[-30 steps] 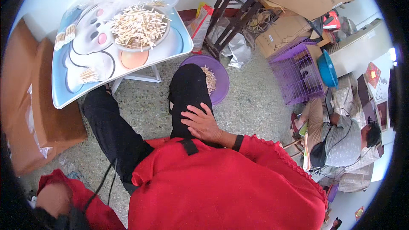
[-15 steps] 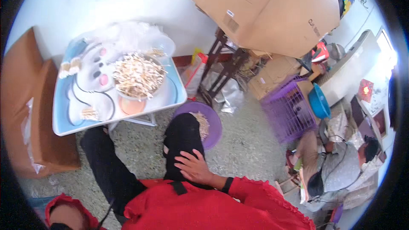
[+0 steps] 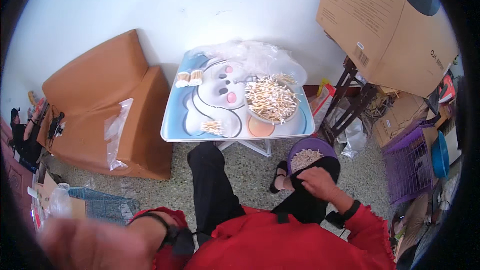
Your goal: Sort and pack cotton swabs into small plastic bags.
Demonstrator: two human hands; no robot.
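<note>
My left hand is raised close at the lower left, smeared by motion, so its fingers cannot be made out. My right hand lies on my right knee, on black trousers, holding nothing. In front stands a small folding table with a cartoon-printed top. On it is a round bowl heaped with loose cotton swabs. Two bundles of swabs stand at the table's left, and a small pile of swabs lies near the front edge.
A purple basin with more sticks sits on the floor beside my right knee. Clear plastic bags lie along the table's back. A brown sofa stands left, a large cardboard box and purple crate right. Another person is far left.
The view has swung left, so the table sits further right and the sofa shows fully. My left hand has come up into view. My right hand stays on the knee, its fingers less spread.
</note>
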